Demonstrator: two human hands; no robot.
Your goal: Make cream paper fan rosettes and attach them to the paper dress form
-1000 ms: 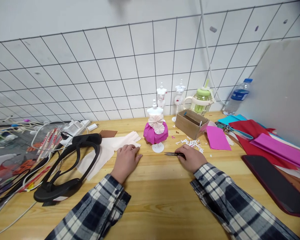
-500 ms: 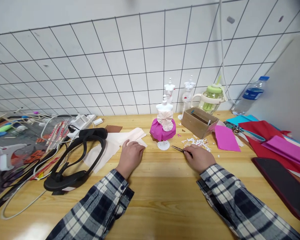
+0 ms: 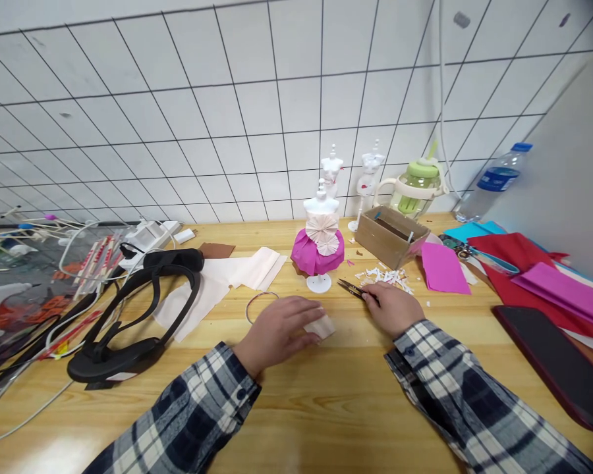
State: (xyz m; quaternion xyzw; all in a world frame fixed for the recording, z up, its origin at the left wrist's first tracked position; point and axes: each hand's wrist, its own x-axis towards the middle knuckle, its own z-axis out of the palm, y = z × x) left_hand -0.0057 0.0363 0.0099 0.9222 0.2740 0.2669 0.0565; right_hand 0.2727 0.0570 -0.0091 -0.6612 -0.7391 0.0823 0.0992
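Note:
My left hand (image 3: 282, 334) is closed in a pinch on a small piece of pale pink paper (image 3: 322, 326), just above the table. Behind its wrist lies a thin round hoop (image 3: 250, 305), partly hidden by the fingers. In my right hand (image 3: 394, 309) are small thread snips (image 3: 350, 288), resting low with the blades pointing left. Between and beyond both hands stands a white mini dress form (image 3: 321, 205) wearing a magenta skirt (image 3: 310, 253) and pleated pale pink paper fans (image 3: 322, 227). White paper scraps (image 3: 386, 278) lie by the snips.
At left are a black headset (image 3: 153, 355), pale paper sheets (image 3: 212, 283) and a glue gun (image 3: 0, 306). A cardboard box (image 3: 388, 243), green-lidded cup (image 3: 418, 187) and water bottle (image 3: 497, 184) stand at the back right. A dark phone (image 3: 553, 362) lies near red and magenta sheets (image 3: 568, 296).
My left hand has moved right, off the pale sheets, and now holds a small paper piece. The hoop has come into view. My right hand keeps the snips, nearly still.

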